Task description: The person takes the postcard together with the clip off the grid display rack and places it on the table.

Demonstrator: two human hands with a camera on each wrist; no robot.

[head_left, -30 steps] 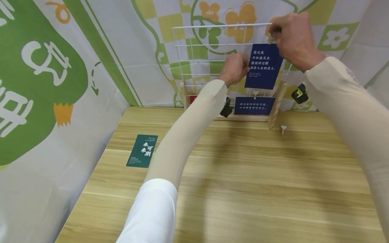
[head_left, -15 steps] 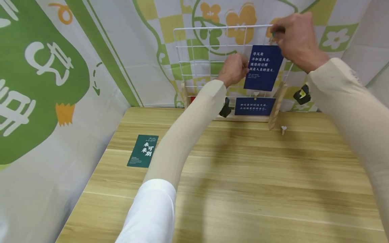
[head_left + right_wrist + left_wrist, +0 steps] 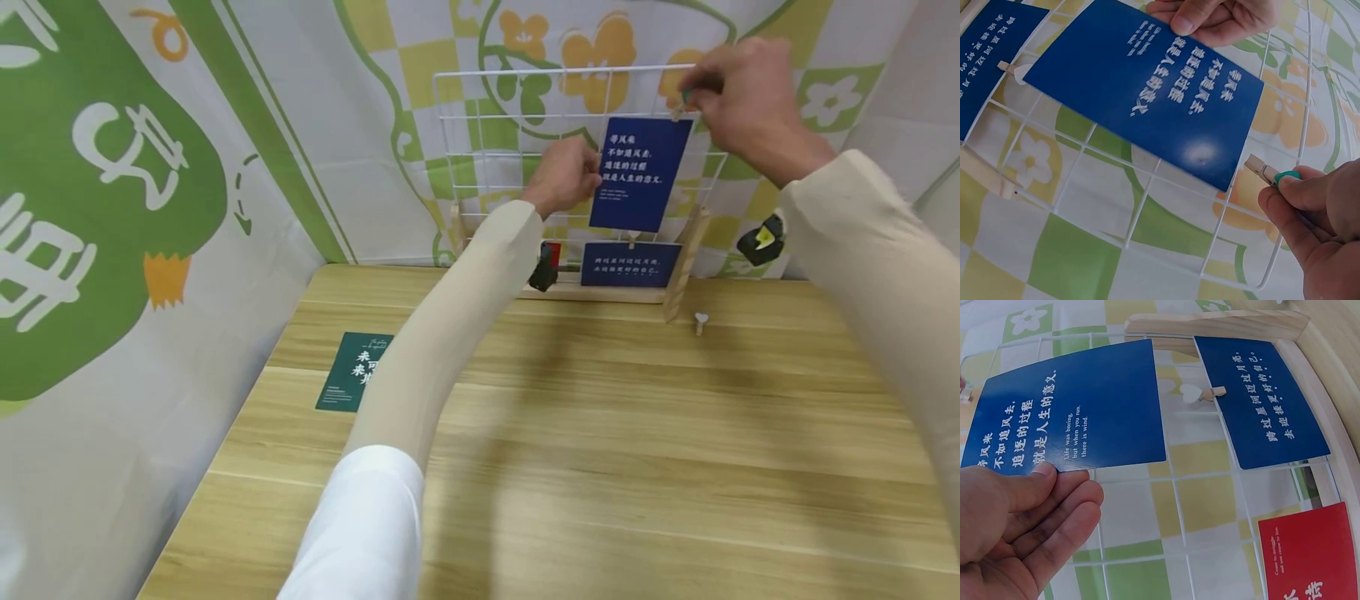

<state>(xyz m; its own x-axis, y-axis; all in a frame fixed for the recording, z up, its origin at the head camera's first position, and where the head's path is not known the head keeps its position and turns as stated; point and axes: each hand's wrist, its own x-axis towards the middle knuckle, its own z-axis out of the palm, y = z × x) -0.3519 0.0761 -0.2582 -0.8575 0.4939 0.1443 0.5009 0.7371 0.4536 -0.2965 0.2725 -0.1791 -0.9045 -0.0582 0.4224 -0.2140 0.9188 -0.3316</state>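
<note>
My left hand (image 3: 562, 175) pinches the long edge of a blue card (image 3: 1094, 412) with white writing, thumb on its front. The card stands in front of a white wire grid (image 3: 517, 115). At the grid's upper right, my right hand (image 3: 757, 100) pinches a small wooden clothespin (image 3: 1263, 170) with a teal top. In the right wrist view the clothespin's tip is just off the card's short edge. Below, a second blue card (image 3: 630, 265) hangs on the grid from a clothespin with a white heart (image 3: 1200, 394).
A red card (image 3: 1310, 550) is low on the grid, beside the wooden base. On the table (image 3: 637, 467) lie a green card (image 3: 345, 375), partly behind my left arm, and a white-heart clothespin (image 3: 701, 323) near the right foot. A patterned cloth (image 3: 405, 50) hangs behind.
The held blue card has shifted left across the grid with my left hand. My right hand has moved slightly right with the clothespin.
</note>
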